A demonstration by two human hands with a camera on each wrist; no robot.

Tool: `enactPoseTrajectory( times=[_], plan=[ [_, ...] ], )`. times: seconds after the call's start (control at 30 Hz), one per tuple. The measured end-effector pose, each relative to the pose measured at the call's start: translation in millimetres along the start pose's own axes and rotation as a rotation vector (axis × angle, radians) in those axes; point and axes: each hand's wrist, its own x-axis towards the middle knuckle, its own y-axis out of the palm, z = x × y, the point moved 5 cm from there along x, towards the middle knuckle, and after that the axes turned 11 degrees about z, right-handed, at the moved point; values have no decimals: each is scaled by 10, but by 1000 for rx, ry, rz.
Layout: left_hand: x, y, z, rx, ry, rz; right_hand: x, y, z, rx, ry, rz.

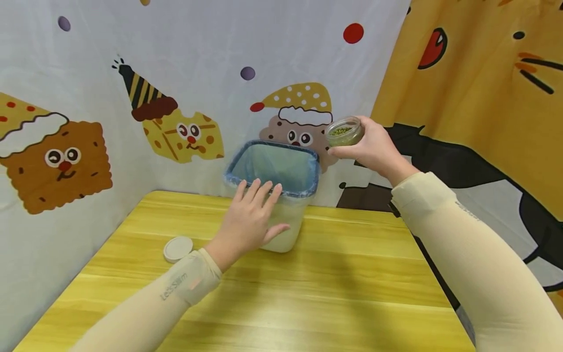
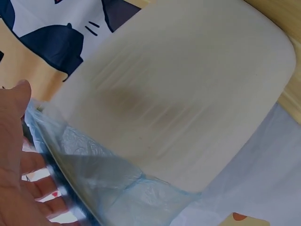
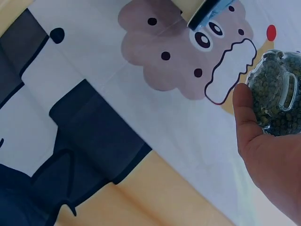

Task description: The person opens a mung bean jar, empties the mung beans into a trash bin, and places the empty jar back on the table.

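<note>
In the head view my right hand point(image 1: 374, 146) grips a small clear jar point(image 1: 344, 131) of green beans, raised to the right of the bin. The jar is lidless and tilts a little toward me. From the right wrist view, the thumb point(image 3: 247, 113) presses along the side of the jar point(image 3: 277, 94), and the beans show through its base. My left hand point(image 1: 248, 220) has its fingers spread and fairly straight at the near rim of a whitish bin point(image 1: 286, 230). A bluish plastic liner point(image 2: 127, 179) folds over that rim.
A round white lid point(image 1: 178, 249) lies on the yellow wood-grain table point(image 1: 308, 293), left of the bin. Behind the table hangs a white cloth point(image 1: 189, 44) printed with cartoon figures. A yellow curtain point(image 1: 466, 102) hangs at the right.
</note>
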Motion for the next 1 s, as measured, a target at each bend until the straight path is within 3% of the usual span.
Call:
enactPoseTrajectory(
  times=[0.23, 0.4, 0.73, 1.0],
  plan=[
    [19, 14, -66, 26, -23, 17, 222, 146, 164, -124, -41, 21],
    [20, 12, -67, 32, -28, 15, 325, 225, 209, -184, -27, 58],
    [41, 22, -79, 36, -15, 34, 427, 370, 288, -272, -73, 97],
    [53, 36, -78, 28, -22, 77, 467, 460, 414, -425, -129, 122]
  ],
)
